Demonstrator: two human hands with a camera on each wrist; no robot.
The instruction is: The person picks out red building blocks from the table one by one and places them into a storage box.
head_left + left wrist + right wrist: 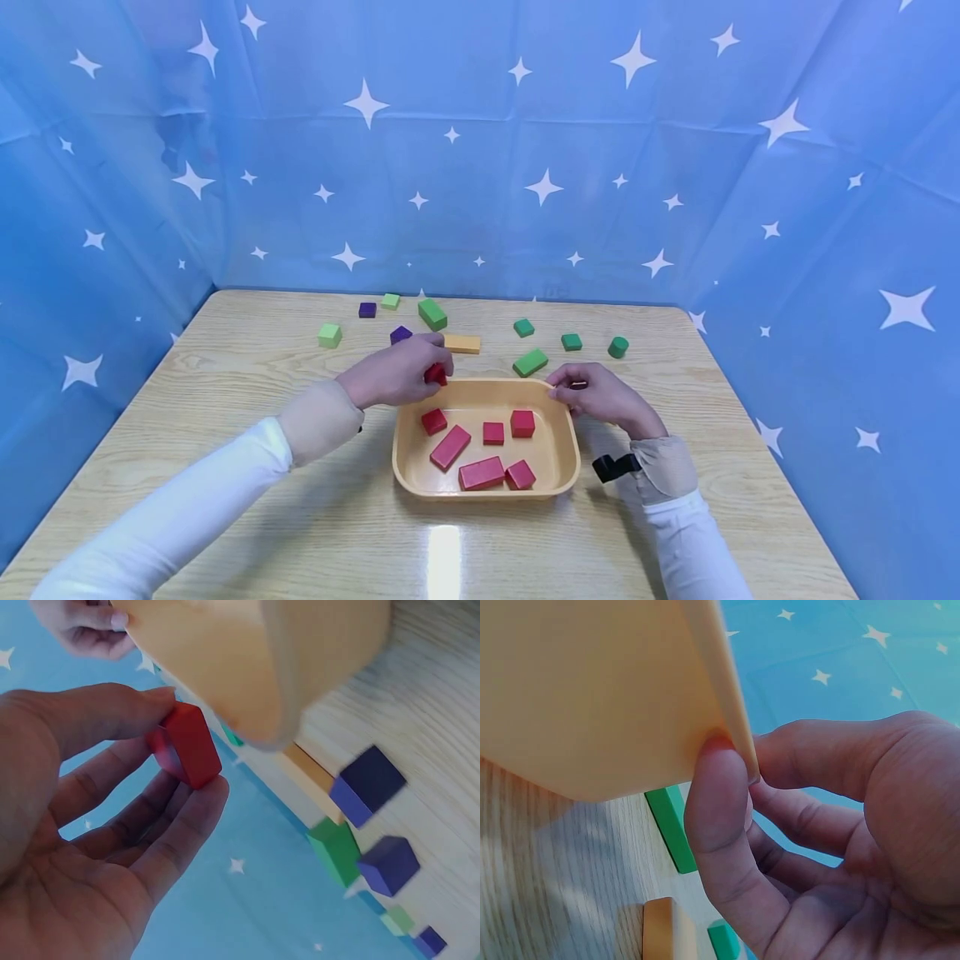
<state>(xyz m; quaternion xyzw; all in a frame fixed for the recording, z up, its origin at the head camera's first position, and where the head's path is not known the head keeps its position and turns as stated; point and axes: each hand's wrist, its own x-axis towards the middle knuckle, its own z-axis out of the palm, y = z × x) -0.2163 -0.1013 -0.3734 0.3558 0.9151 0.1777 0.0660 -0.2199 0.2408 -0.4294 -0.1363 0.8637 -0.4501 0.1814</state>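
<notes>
A shallow yellow-orange tray (562, 433) stands on the table, with several red blocks (482, 473) lying inside. My left hand (393, 371) is over its back left corner and pinches a red block (191, 746) between thumb and fingertips. That block is held up beside the rim, apart from the others. At the back right corner my right hand (603, 396) pinches the tray's rim; in the right wrist view thumb and finger grip the tray wall (600, 697) from both sides.
Behind the tray lie a yellow-orange flat block (462, 344), a long green block (531, 362), a green cylinder (618, 347), dark purple blocks (367, 310) and a light green cube (329, 336). A blue star-patterned curtain (480, 192) borders the wooden table (247, 358).
</notes>
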